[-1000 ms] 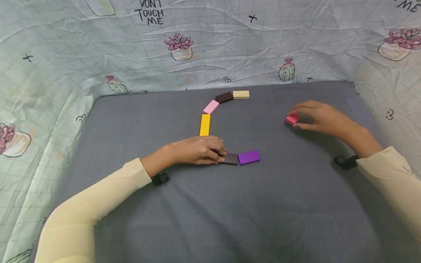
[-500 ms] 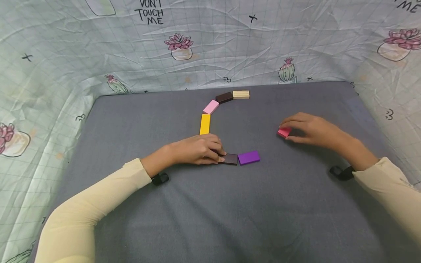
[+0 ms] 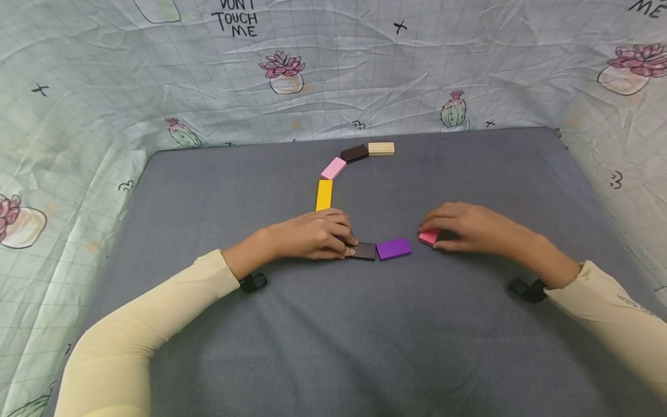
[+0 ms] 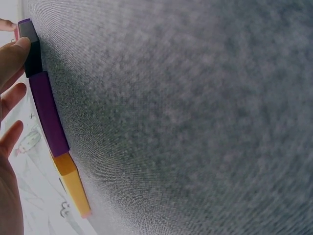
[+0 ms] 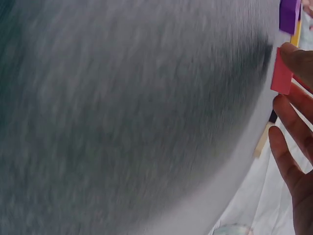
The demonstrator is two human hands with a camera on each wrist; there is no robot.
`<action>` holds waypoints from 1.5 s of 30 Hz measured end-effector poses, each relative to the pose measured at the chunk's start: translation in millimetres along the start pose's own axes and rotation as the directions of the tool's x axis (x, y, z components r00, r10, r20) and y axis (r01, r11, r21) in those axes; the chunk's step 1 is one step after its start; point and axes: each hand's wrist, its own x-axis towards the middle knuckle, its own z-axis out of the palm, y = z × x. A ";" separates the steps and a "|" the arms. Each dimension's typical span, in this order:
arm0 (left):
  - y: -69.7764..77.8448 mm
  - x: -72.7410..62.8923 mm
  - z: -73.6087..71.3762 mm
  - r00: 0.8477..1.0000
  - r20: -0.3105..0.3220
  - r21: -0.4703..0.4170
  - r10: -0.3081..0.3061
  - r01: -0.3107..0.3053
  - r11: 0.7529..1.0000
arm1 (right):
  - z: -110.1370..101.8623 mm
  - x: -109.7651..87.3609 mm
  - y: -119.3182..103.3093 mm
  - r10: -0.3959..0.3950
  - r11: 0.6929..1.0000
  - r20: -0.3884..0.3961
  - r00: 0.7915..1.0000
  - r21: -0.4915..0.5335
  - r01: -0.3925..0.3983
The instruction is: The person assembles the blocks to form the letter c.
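My left hand (image 3: 318, 234) pinches a flat black block (image 3: 365, 251) on the grey cloth, its thumb on the near side. A purple block (image 3: 394, 249) lies end to end with the black one on the right. Hidden under the left hand in the head view, a second purple block (image 4: 49, 115) shows in the left wrist view between the black block and the yellow block (image 3: 324, 195). My right hand (image 3: 464, 226) pinches a red-pink block (image 5: 281, 73) between thumb and fingers, a small gap to the right of the first purple block.
Beyond the yellow block the curved row continues with a light pink block (image 3: 333, 168), a dark brown block (image 3: 355, 153) and a pale wooden block (image 3: 381, 149). A printed curtain (image 3: 354, 75) rises behind and along both sides of the grey cloth (image 3: 333, 336).
My right hand has carried the red-pink block left and nearer to me, up close to the purple block. The left hand stays on the black block; the row has not shifted.
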 end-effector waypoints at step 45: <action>2.4 0.6 -3.9 0.998 0.053 0.022 -0.028 0.027 0.999 | 7.6 15.6 -24.8 0.195 0.981 0.092 0.976 -0.034 -0.193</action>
